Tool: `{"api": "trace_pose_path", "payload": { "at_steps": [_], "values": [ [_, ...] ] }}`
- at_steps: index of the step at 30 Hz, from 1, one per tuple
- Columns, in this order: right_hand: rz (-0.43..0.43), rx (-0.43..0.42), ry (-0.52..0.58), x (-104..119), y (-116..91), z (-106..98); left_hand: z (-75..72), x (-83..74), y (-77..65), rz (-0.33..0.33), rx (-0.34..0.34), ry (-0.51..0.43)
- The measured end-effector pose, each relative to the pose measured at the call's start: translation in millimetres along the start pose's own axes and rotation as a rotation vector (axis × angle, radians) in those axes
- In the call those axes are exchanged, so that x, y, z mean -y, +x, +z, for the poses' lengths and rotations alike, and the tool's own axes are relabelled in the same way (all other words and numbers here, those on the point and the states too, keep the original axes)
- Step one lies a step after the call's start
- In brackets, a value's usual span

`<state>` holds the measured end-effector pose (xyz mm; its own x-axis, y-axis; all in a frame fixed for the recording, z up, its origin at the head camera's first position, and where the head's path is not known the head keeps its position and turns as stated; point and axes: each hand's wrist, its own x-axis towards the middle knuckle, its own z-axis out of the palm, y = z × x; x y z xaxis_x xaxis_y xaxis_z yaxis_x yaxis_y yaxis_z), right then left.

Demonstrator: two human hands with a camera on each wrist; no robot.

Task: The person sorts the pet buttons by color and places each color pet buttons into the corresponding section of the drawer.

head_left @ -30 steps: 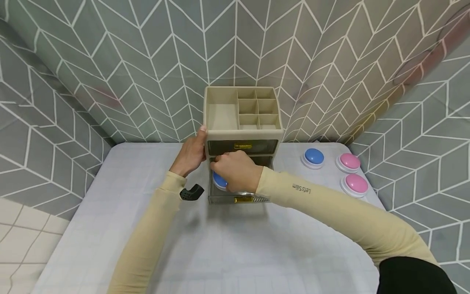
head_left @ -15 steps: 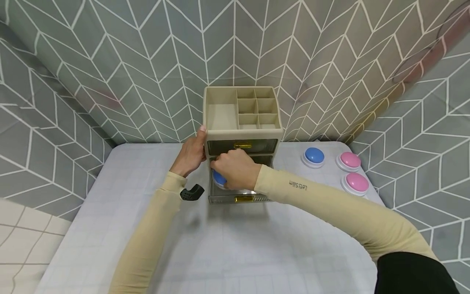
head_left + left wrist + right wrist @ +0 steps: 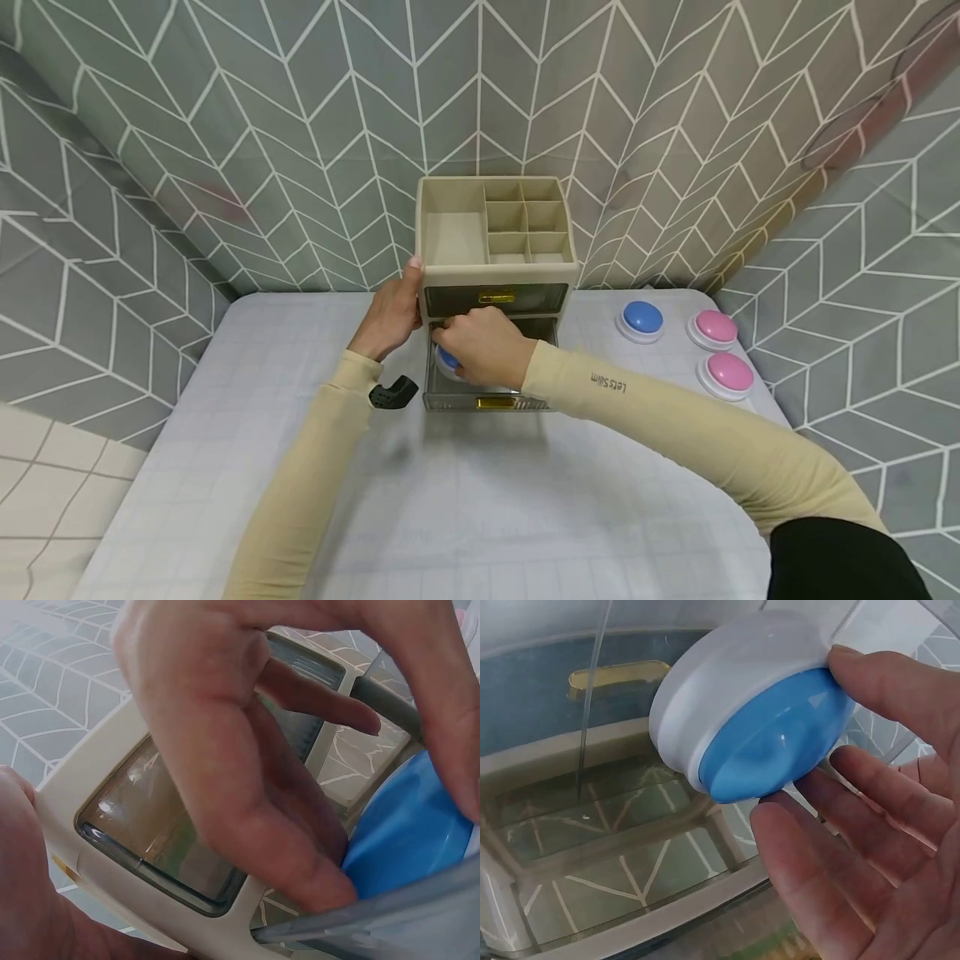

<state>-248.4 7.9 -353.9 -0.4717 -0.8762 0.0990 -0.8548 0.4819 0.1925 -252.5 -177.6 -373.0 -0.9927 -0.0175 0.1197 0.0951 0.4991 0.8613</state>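
A beige desktop drawer organizer (image 3: 498, 271) stands at the back middle of the table, its lower see-through drawer (image 3: 457, 403) pulled out. My left hand (image 3: 388, 318) holds the organizer's left side, thumb at the top front edge; its fingers are mostly hidden. Inside that drawer, my right hand (image 3: 487, 343) grips a round push button with a blue dome and white base (image 3: 772, 742). The right wrist view shows the button tilted, thumb on its rim and fingers at the dome. From the left wrist view, the right hand's fingers (image 3: 240, 780) reach over the drawer wall beside the blue dome (image 3: 409, 825).
Another blue push button (image 3: 642, 319) and two pink ones (image 3: 715, 328) lie on the table's right side. The upper drawer (image 3: 465, 301) is closed, with a gold handle. Divided compartments (image 3: 525, 217) top the organizer. A patterned curtain (image 3: 300, 150) hangs behind.
The lower drawer's front edge has shifted slightly back toward the organizer. Less of the blue dome shows beside my right hand. My left hand stays in place.
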Motion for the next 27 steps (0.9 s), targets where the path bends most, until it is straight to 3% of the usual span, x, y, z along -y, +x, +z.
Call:
{"api": "trace_pose_path", "payload": {
  "at_steps": [5, 9, 13, 16, 19, 22, 25, 27],
  "values": [
    [0.012, 0.019, 0.023, 1.9, -6.2, 1.6, 1.7, 2.8, -0.2, -0.004, 0.006, 0.007],
    [0.058, 0.021, 0.155, 1.4, -16.3, -2.8, 1.8, 4.0, -1.2, -0.017, 0.007, 0.014],
    [0.093, -0.067, 0.333, -11.8, -36.6, -13.2, 2.0, 3.2, -1.4, -0.019, 0.007, 0.022],
    [0.116, -0.16, 0.503, -35.2, -57.5, -24.3, 2.3, 2.3, -1.0, -0.015, 0.011, 0.022],
    [0.216, -0.257, 0.656, -66.9, -79.8, -37.3, 1.8, 1.0, -0.6, -0.007, 0.013, 0.023],
    [0.398, -0.333, 0.745, -101.0, -101.3, -51.4, 0.4, 0.0, 0.1, 0.0, 0.011, 0.022],
    [0.557, -0.358, 0.754, -134.2, -122.1, -61.2, -0.7, -0.5, 0.9, 0.001, 0.007, 0.019],
    [0.623, -0.354, 0.701, -156.1, -136.4, -62.9, -0.8, -1.0, 1.9, -0.001, 0.005, 0.019]
  ]
}}
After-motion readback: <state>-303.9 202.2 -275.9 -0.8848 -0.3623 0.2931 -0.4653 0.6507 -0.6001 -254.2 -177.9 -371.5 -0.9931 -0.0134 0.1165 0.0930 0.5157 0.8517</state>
